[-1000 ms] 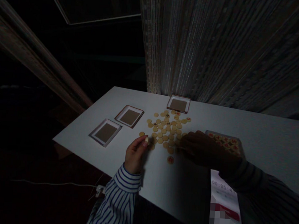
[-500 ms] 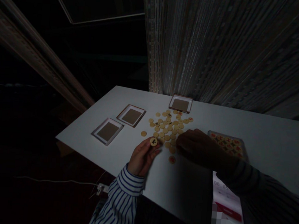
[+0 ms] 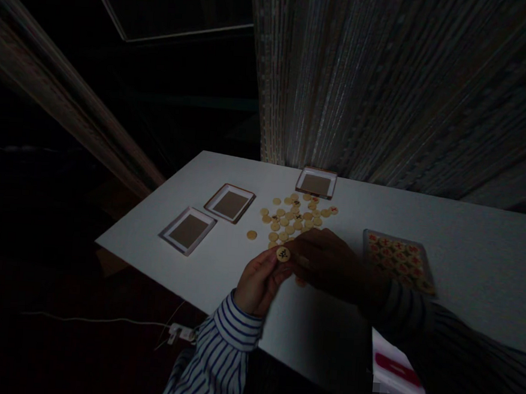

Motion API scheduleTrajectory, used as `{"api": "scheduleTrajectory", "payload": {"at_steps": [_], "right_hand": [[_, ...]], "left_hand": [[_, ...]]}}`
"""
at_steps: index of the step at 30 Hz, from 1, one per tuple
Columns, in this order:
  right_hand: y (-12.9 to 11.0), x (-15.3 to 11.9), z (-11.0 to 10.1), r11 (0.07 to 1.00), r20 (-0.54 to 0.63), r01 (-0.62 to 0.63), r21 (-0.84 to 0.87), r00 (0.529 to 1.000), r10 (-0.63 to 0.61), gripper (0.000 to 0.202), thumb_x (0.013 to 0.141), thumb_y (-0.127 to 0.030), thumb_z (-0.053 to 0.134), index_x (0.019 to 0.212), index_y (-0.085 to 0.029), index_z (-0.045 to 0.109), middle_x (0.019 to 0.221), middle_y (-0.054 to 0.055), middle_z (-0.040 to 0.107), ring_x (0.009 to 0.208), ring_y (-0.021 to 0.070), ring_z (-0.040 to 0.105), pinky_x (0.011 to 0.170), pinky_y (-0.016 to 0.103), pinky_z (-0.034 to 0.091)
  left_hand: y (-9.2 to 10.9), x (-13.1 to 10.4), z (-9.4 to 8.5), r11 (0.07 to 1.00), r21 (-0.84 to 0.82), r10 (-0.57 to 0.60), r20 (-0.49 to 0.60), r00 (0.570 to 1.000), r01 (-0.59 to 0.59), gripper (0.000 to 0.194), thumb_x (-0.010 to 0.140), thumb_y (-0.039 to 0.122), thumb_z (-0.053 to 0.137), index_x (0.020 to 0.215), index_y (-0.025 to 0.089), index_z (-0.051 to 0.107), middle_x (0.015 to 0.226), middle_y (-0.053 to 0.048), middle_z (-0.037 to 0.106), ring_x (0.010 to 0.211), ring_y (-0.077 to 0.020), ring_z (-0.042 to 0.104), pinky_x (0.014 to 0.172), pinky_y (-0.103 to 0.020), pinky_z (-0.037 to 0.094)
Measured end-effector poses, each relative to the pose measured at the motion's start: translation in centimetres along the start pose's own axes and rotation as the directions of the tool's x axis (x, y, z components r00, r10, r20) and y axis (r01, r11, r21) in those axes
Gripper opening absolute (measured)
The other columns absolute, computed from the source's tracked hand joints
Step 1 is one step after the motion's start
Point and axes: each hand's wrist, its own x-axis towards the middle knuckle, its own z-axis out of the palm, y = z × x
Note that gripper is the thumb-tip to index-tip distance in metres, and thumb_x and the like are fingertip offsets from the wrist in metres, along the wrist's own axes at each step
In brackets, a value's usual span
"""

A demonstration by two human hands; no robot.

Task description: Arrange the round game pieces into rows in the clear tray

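My left hand (image 3: pixel 259 281) is closed on a round wooden piece with a black character (image 3: pixel 283 254), held up above the white table near its front edge. My right hand (image 3: pixel 321 261) reaches in from the right, in deep shadow, its fingertips at the right side of that piece; whether it grips anything is too dark to tell. Behind the hands lies a loose spread of round wooden pieces (image 3: pixel 291 216), most of them blank side up, a few showing black or red characters. One piece (image 3: pixel 252 235) lies apart to the left, and a red-marked piece (image 3: pixel 300 282) shows below my right hand.
Three shallow trays with brown bases stand at the left (image 3: pixel 188 231), centre left (image 3: pixel 230 204) and back (image 3: pixel 317 183). A tray of red-marked pieces (image 3: pixel 396 258) is at the right. A lit phone (image 3: pixel 397 368) is at the front edge, under my right sleeve.
My right hand has moved left to meet my left hand, covering part of the spread. My left hand has shifted slightly right with the black-marked piece.
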Motion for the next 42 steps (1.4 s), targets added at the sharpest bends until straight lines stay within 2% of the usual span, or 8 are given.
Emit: {"api": "scheduleTrajectory", "payload": {"at_steps": [5,13,21,26,35,42], "right_hand": [[-0.1,-0.1,-0.1,0.999,-0.017,-0.004,-0.034,1.000,0.003,0.020,0.088,-0.029,0.046,0.092,-0.016,0.061,0.078,0.004,0.060,0.070,0.0142,0.049,0.062,0.029,0.031],[-0.3,-0.5,-0.4,0.998,-0.012,-0.027,-0.056,1.000,0.026,0.021,0.089,-0.028,0.045,0.086,-0.016,0.061,0.076,0.005,0.060,0.072,0.0145,0.051,0.061,0.029,0.031],[0.0,-1.5,-1.0,0.998,-0.012,-0.006,-0.062,1.000,0.005,0.017,0.086,-0.028,0.049,0.088,-0.015,0.061,0.079,0.006,0.061,0.074,0.0162,0.053,0.064,0.030,0.034],[0.0,-2.3,-1.5,0.998,-0.040,-0.012,-0.061,0.999,0.010,0.018,0.087,-0.026,0.049,0.096,-0.015,0.059,0.081,0.007,0.062,0.075,0.0162,0.053,0.064,0.030,0.034],[-0.2,-4.1,-2.8,0.996,-0.038,-0.015,-0.086,0.999,0.012,0.018,0.088,-0.026,0.047,0.093,-0.016,0.061,0.084,0.008,0.062,0.074,0.0161,0.053,0.065,0.030,0.037],[-0.4,-5.7,-3.2,0.987,-0.092,-0.031,-0.155,0.996,0.017,0.018,0.088,-0.029,0.048,0.092,-0.017,0.061,0.081,0.007,0.063,0.071,0.0158,0.054,0.062,0.030,0.036]], "left_hand": [[-0.2,0.1,0.1,0.998,0.034,0.049,-0.007,0.999,-0.049,0.033,0.063,0.031,0.076,0.090,0.014,0.069,0.092,-0.007,0.069,0.082,-0.0146,0.062,0.073,-0.025,0.049],[-0.7,0.1,-0.1,0.991,0.106,0.097,-0.122,0.988,-0.084,0.032,0.058,0.033,0.079,0.082,0.015,0.068,0.083,-0.004,0.070,0.079,-0.0146,0.063,0.075,-0.027,0.049],[-1.0,0.0,0.3,0.970,0.230,0.110,-0.127,0.986,-0.079,0.035,0.055,0.033,0.080,0.082,0.014,0.068,0.080,-0.005,0.072,0.074,-0.0152,0.066,0.078,-0.029,0.049],[-1.3,-0.2,1.0,0.973,0.217,0.105,-0.113,0.988,-0.078,0.035,0.054,0.032,0.081,0.081,0.014,0.068,0.078,-0.004,0.072,0.071,-0.0144,0.066,0.074,-0.028,0.050],[-1.7,-0.5,2.9,0.927,0.360,0.127,-0.035,0.991,-0.106,0.038,0.052,0.032,0.081,0.080,0.013,0.065,0.067,-0.003,0.069,0.058,-0.0119,0.061,0.061,-0.025,0.047],[-2.5,-0.7,4.7,0.901,0.422,0.137,-0.059,0.989,-0.099,0.031,0.049,0.029,0.082,0.070,0.014,0.064,0.060,0.000,0.066,0.055,-0.0092,0.057,0.056,-0.021,0.044]]}}
